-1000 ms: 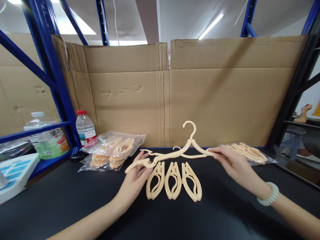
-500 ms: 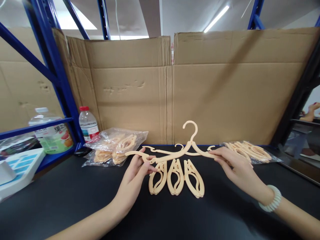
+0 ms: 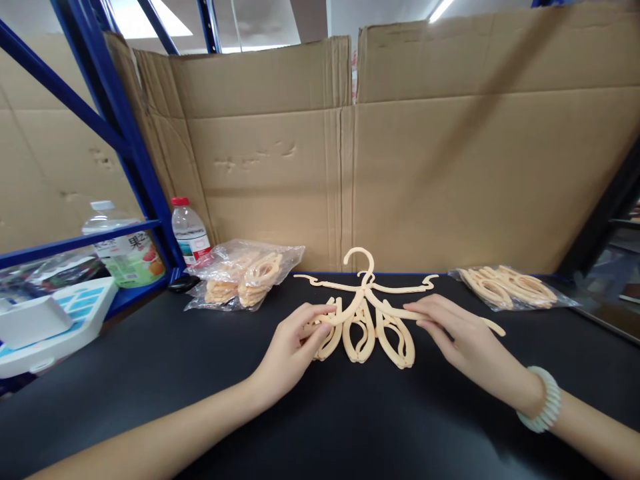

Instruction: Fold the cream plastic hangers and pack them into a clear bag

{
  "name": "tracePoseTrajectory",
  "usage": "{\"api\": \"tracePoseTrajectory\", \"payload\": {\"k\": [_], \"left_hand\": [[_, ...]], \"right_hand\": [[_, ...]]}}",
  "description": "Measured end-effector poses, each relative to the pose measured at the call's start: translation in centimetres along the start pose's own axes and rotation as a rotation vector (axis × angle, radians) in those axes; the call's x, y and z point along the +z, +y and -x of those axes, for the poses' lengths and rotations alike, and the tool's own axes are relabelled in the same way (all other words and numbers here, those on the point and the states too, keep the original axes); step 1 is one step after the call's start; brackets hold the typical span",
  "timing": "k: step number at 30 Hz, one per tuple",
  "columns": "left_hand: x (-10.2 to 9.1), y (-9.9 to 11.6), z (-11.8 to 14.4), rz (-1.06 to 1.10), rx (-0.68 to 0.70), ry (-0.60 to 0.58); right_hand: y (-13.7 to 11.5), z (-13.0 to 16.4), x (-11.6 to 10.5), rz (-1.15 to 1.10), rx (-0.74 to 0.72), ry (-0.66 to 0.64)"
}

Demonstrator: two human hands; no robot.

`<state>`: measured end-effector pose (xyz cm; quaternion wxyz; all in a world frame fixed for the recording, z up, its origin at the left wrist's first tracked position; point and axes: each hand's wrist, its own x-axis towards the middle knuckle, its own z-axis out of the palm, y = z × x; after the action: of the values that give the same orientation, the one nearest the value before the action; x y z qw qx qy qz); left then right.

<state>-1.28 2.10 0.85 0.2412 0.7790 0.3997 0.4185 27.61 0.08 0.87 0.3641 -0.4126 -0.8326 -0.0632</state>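
A peach plastic folding hanger (image 3: 367,293) is held low over the black table (image 3: 150,373). My left hand (image 3: 295,347) pinches its left arm, which is folded downward. My right hand (image 3: 460,333) grips its right arm, whose tip sticks out past my fingers. Its hook (image 3: 359,257) points up toward the cardboard. Under it lie three folded hangers (image 3: 367,333) side by side, partly covered by my hands and the held hanger.
A bag of folded hangers (image 3: 245,280) lies at the back left, another bag (image 3: 507,288) at the back right. A water bottle (image 3: 190,232) stands by the blue rack post (image 3: 125,133). Cardboard sheets (image 3: 350,167) wall the back. A white tray (image 3: 45,327) sits left.
The hanger has come down onto the three folded ones. Its arms have swung down from a spread shape, and both hands moved closer together. The view tipped downward.
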Motion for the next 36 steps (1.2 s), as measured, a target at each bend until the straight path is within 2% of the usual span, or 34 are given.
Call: {"api": "tracePoseTrajectory", "payload": {"k": [4,11,20,30,33,36], "left_hand": [[0.1,-0.3,-0.2,0.056,-0.052,0.014],[0.1,0.2,-0.2,0.109,-0.148,0.022],[0.1,0.3,-0.3,0.076,-0.107,0.075],[0.0,0.3,-0.2,0.057,-0.114,0.076],[0.0,0.4,-0.3,0.079,-0.142,0.08],[0.0,0.5,-0.4,0.102,-0.154,0.083]], "right_hand": [[0.3,-0.2,-0.5,0.148,-0.073,-0.025],[0.5,0.2,-1.3,0.59,-0.04,0.03],[-0.1,0.0,-1.1,0.878,-0.126,0.091],[-0.5,-0.3,-1.4,0.906,-0.116,-0.025],[-0.1,-0.3,-1.1,0.795,-0.152,0.002],[0.0,-0.1,-0.7,0.581,-0.154,0.043]]}}
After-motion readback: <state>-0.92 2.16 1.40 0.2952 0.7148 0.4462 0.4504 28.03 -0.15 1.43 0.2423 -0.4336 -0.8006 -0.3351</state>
